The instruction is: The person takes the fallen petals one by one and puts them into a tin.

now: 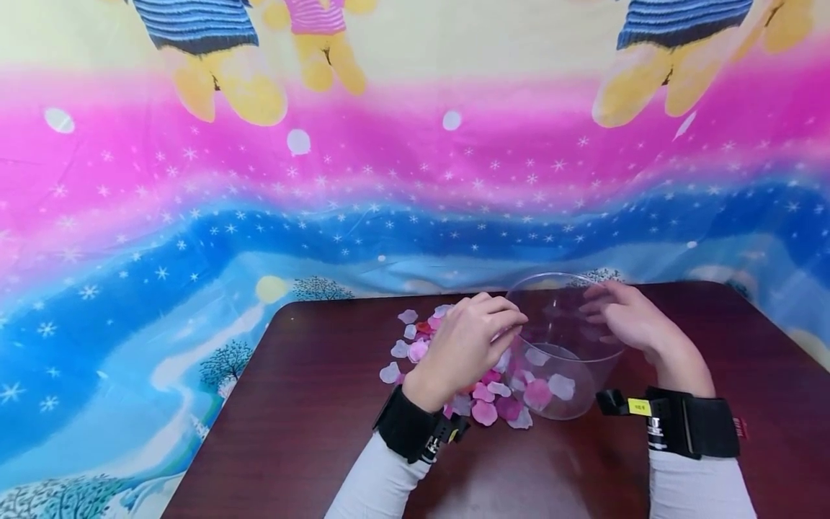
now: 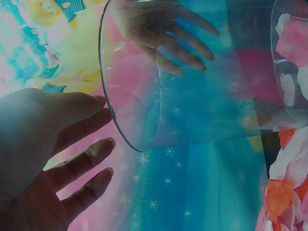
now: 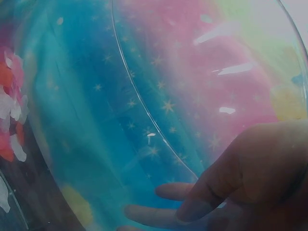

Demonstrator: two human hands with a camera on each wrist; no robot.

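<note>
Mid-step: I'm steadying the clear tub (image 1: 563, 344) on the table (image 1: 311, 432), tilted with its mouth facing away from me toward 12 and its base nearest me, sitting just right of table centre. My right hand (image 1: 632, 321) is lying against its wall at 3 o'clock, fingers nearly straight and spread, pressing rather than wrapping. My left hand (image 1: 468, 344) is hovering at the tub's 9 o'clock rim, fingers loosely extended in the wrist view and pinching nothing I can see; whether a fingertip is touching the rim I can't tell.

Petals (image 1: 415, 346): a loose pile lying from 9 to 7 o'clock of the tub, touching its base; a few are already sitting inside at the bottom.

Judging next: left hand needing a light gather of petals, then feeding them over the rim while the right is bracing.

Materials: tub is thin, rigid, glossy transparent plastic, cylindrical and likely slippery. Petals are flimsy fabric-like ovals in pink, white and orange, probably prone to scattering. Table is dark polished wood grain.
</note>
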